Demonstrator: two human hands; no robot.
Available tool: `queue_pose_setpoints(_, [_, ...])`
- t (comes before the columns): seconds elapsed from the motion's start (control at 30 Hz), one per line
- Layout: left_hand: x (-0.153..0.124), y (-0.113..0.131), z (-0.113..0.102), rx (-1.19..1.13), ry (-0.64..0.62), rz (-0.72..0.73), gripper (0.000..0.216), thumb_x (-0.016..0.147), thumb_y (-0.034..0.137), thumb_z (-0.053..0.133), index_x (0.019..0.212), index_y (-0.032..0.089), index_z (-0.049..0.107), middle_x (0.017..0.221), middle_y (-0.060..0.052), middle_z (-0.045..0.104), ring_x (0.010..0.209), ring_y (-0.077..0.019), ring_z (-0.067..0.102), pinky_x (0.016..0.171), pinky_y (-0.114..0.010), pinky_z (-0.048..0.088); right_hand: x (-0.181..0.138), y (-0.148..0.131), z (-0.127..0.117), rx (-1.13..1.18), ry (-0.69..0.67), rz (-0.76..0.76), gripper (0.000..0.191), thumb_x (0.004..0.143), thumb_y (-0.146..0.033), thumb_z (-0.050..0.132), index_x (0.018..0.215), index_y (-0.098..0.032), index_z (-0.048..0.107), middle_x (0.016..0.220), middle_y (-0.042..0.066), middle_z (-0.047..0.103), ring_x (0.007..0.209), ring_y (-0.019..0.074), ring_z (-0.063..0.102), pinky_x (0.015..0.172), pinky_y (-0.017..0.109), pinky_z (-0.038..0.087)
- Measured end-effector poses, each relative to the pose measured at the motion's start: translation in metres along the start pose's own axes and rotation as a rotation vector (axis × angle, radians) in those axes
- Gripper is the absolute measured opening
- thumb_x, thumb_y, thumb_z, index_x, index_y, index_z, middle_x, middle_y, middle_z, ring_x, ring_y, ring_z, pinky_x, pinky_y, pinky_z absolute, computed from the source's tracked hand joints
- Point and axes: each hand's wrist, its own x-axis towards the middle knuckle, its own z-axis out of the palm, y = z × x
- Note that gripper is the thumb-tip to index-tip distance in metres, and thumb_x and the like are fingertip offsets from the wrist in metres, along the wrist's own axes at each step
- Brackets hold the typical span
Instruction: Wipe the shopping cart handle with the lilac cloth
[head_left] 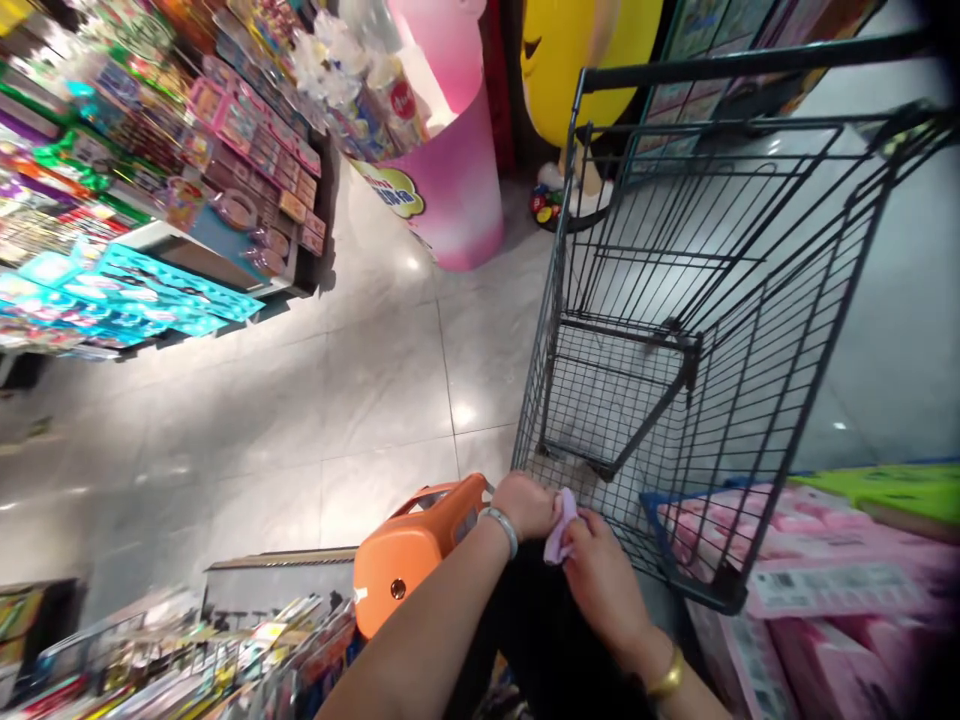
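A small crumpled lilac cloth (pixel 560 530) is pinched between my two hands near the lower middle of the head view. My left hand (pixel 527 503), with a silver bracelet at the wrist, is closed on its upper left side. From the right, my right hand (pixel 600 568), a gold bracelet on its wrist, grips the cloth's other side with bent fingers. Both hands are just in front of a dark wire shopping cart (pixel 616 470), whose basket holds nothing that I can make out. Beside my left forearm is an orange plastic container (pixel 401 560), partly hidden by the arm.
Pink packaged goods (pixel 832 580) are stacked at the lower right, against the cart. A pink bin of goods (pixel 457 190) and a yellow figure (pixel 581 75) stand beyond. Packed shelves (pixel 247 150) fill the upper left; a blurred rack (pixel 247 650) lies lower left. Tiled floor (pixel 375 390) runs between.
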Motion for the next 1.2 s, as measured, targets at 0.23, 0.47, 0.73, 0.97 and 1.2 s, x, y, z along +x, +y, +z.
queue_pose_setpoints(0.23, [0.0,0.001,0.002,0.031,0.048,0.006,0.044,0.097,0.036,0.041,0.079,0.015,0.075,0.072,-0.011,0.074,0.068,-0.0243,0.07,0.069,-0.038,0.048,-0.013,0.04,-0.016,-0.055,-0.058,0.141,0.025,0.082,-0.006,0.047,0.097,-0.017,0.065,0.111,0.013,0.064,0.1,0.0235,0.065,0.093,0.034,0.048])
queue_pose_setpoints(0.47, [-0.002,0.002,-0.001,0.083,0.063,0.013,0.042,0.098,0.034,0.042,0.079,0.015,0.075,0.072,-0.011,0.074,0.067,-0.023,0.07,0.069,-0.037,0.049,-0.002,-0.003,-0.004,-0.027,-0.026,0.002,0.037,0.085,-0.003,0.045,0.112,-0.017,0.066,0.13,0.013,0.06,0.113,0.0235,0.06,0.096,0.031,0.047])
queue_pose_setpoints(0.73, [-0.001,0.009,-0.004,0.11,0.038,-0.004,0.043,0.098,0.034,0.04,0.08,0.015,0.075,0.073,-0.011,0.074,0.069,-0.0222,0.07,0.07,-0.036,0.048,-0.012,0.011,-0.005,-0.021,0.012,0.049,0.033,0.085,-0.002,0.048,0.107,-0.017,0.068,0.128,0.013,0.061,0.113,0.0242,0.059,0.097,0.031,0.046])
queue_pose_setpoints(0.97, [0.003,0.015,-0.002,0.095,-0.012,-0.014,0.045,0.099,0.035,0.038,0.082,0.015,0.075,0.077,-0.012,0.076,0.07,-0.0222,0.07,0.071,-0.036,0.048,-0.019,0.023,-0.022,-0.013,-0.035,0.071,0.036,0.084,0.0,0.046,0.105,-0.018,0.07,0.126,0.013,0.062,0.107,0.0231,0.061,0.095,0.033,0.047])
queue_pose_setpoints(1.2, [0.005,0.028,0.0,0.056,-0.044,-0.019,0.043,0.098,0.033,0.04,0.082,0.015,0.075,0.075,-0.011,0.075,0.067,-0.0215,0.07,0.069,-0.034,0.047,-0.007,-0.001,0.005,0.034,0.101,0.117,0.035,0.085,-0.001,0.047,0.11,-0.016,0.068,0.13,0.015,0.061,0.116,0.0248,0.059,0.1,0.034,0.048])
